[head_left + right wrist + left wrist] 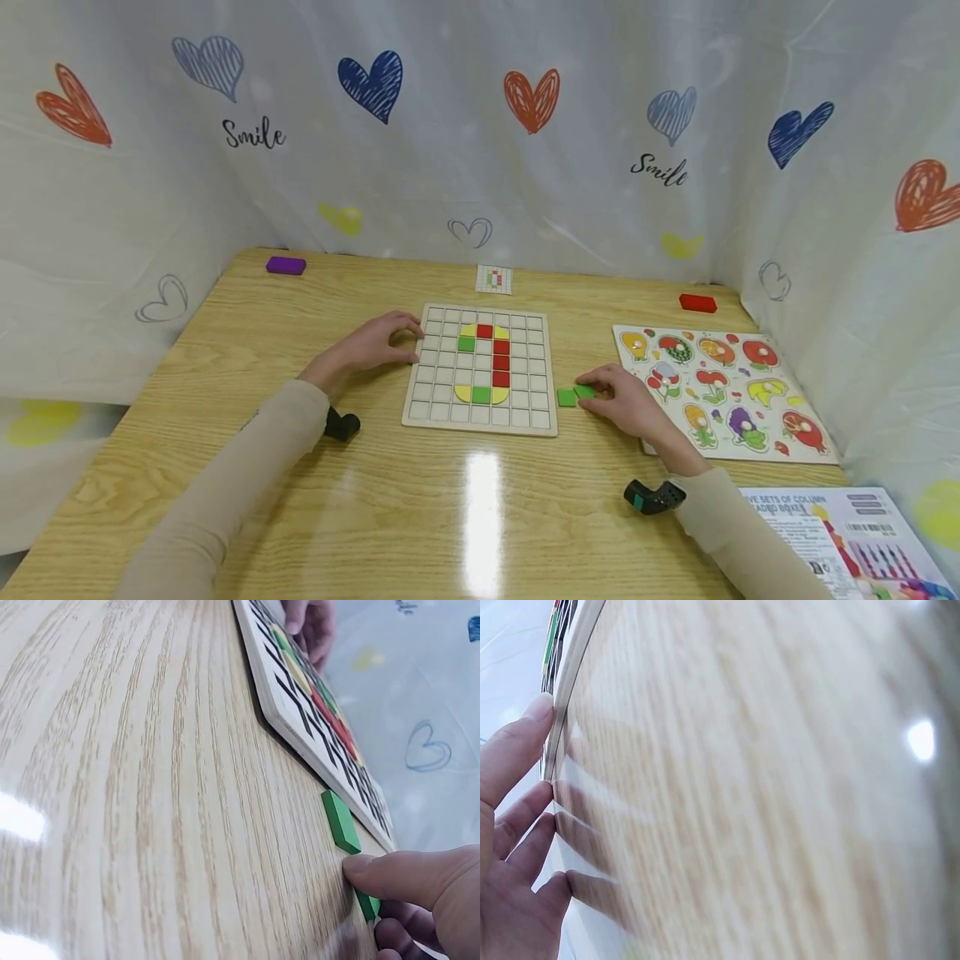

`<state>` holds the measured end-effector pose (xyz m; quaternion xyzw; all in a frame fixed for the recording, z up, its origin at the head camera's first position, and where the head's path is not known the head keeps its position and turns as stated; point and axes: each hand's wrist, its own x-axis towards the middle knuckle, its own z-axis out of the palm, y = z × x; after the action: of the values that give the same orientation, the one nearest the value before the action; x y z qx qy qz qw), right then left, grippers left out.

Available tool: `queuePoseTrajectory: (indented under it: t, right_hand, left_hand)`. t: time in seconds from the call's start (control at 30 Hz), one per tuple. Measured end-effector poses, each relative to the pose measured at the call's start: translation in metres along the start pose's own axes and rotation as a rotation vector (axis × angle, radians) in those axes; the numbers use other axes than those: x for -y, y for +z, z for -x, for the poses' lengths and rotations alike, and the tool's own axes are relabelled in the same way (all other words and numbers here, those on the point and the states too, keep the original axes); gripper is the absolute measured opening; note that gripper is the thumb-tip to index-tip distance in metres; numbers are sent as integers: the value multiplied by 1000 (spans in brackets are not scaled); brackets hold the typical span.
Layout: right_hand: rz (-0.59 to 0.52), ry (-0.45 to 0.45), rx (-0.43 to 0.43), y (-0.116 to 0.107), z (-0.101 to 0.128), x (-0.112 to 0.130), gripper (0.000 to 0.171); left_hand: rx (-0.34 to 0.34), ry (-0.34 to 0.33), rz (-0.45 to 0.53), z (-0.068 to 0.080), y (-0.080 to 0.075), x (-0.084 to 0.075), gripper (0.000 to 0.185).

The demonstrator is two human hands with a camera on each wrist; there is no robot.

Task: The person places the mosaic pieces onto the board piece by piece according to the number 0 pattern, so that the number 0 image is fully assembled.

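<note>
A square wooden grid board (pixel 442 408) lies mid-table, with red, green and yellow pieces forming a ring-like shape in its cells. My left hand (pixel 381 340) rests beside the board's left edge; in the left wrist view its thumb and fingertips (pixel 540 709) touch that edge. Right of the board, my right hand (pixel 618 400) pinches a green square tile (pixel 584 391) between thumb and fingers, at table level. Another green tile (pixel 566 398) lies flat between that hand and the board. The right wrist view shows the pinched tile (pixel 367 904) partly hidden by the thumb.
A small pattern card (pixel 494 279) lies behind the board. A fruit puzzle board (pixel 723 396) is at the right, with a printed box (pixel 862 533) nearer. A purple block (pixel 286 265) and a red block (pixel 697 303) sit towards the back, before a curtain (pixel 450 167).
</note>
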<state>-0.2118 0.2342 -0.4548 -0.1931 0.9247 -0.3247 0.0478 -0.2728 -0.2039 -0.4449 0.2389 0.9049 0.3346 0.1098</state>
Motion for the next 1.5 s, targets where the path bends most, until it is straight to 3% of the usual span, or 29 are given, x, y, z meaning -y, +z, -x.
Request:
queuePoseTrajectory:
  t: [0.47,0.8,1.03,1.3,1.5]
  right_hand:
    - [30,33,-39,3,-5,-1,27]
    - [20,-29,20,-4,-5,0,33]
    - [50,-21,-14,-2,-5,-2,25]
    - [85,-27,-55,-5,-8,-1,27]
    - [44,-28,-117,-3,-15,10,29]
  left_hand:
    - [1,2,-9,0,0,1,38]
    - [4,-7,3,2,-1,-2,38]
    - [6,-1,1,2,-1,-3,38]
    - [6,2,7,2,-1,-3,38]
    - [3,10,0,1,0,0,36]
